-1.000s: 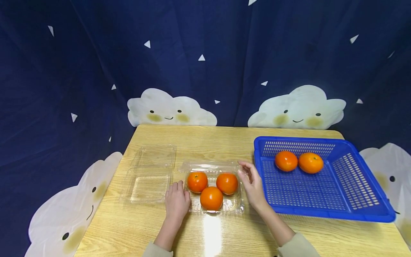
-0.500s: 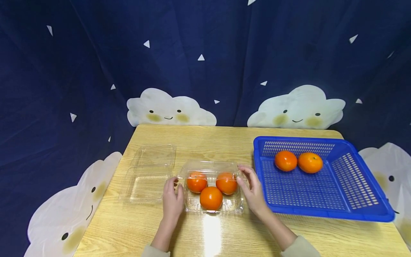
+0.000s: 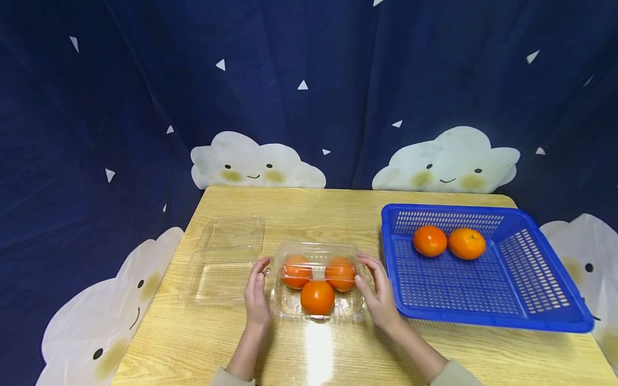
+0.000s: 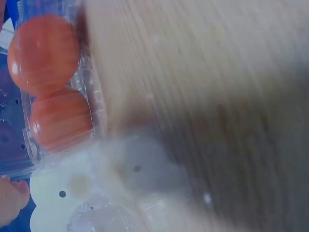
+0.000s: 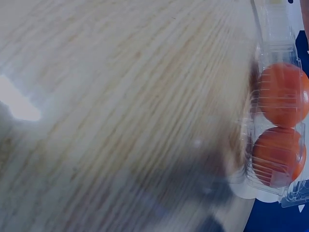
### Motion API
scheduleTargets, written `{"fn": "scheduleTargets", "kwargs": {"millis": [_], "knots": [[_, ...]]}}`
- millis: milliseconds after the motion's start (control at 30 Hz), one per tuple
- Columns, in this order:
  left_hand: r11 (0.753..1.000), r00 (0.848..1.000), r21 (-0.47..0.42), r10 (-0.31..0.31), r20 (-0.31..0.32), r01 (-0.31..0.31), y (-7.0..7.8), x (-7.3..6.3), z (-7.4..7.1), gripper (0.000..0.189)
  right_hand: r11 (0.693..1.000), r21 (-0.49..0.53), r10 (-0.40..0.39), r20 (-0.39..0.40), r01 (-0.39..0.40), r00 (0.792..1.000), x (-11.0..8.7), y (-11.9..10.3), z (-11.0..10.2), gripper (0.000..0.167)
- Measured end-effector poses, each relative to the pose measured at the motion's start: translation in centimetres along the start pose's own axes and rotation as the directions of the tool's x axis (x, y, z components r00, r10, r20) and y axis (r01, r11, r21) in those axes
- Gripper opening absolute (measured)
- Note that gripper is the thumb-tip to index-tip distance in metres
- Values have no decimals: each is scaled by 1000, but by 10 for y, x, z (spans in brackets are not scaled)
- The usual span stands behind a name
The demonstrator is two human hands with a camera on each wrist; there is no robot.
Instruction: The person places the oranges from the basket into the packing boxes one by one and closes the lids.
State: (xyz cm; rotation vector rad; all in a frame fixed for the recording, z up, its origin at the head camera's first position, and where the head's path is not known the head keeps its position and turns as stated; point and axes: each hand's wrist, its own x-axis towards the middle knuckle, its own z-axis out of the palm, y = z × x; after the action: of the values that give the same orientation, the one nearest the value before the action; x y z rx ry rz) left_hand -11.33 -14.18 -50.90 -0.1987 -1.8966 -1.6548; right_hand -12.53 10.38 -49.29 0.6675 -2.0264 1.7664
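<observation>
Left hand (image 3: 257,295), right hand (image 3: 381,295) half-curled, pinching lid (image 3: 318,249) ends, partly over box (image 3: 291,307);
three oranges (image 3: 317,298) inside; blue basket (image 3: 483,320) right, two more oranges (image 3: 430,241); second box (image 3: 223,281) left

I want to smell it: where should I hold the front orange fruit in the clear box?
Probably hold the front orange fruit at its left and right sides, around its widest part, coming from above and the near side. It's round, with gaps beside it in the clear box; the lid hangs mainly over the back fruits.
</observation>
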Motion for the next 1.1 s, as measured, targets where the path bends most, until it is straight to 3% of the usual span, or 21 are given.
{"fn": "scheduleTargets", "kwargs": {"millis": [167,267,600,833,1100], "knots": [[999,999,32,33,23,-34,24,0,3,33,999,-47,-11,13,12,1000,-4,3,-1,39],[998,999,39,47,25,-47,24,-3,5,34,996,-89,-16,18,18,1000,-2,-11,0,39],[992,997,102,74,28,-77,22,-13,8,41,989,-140,-41,29,44,999,-10,-10,2,38],[980,985,99,168,31,-171,17,-17,8,45,986,-160,-33,51,41,998,-15,-9,1,37],[980,986,114,162,41,-165,13,-24,8,47,977,-196,-81,52,90,995,-22,-6,2,38]]}}
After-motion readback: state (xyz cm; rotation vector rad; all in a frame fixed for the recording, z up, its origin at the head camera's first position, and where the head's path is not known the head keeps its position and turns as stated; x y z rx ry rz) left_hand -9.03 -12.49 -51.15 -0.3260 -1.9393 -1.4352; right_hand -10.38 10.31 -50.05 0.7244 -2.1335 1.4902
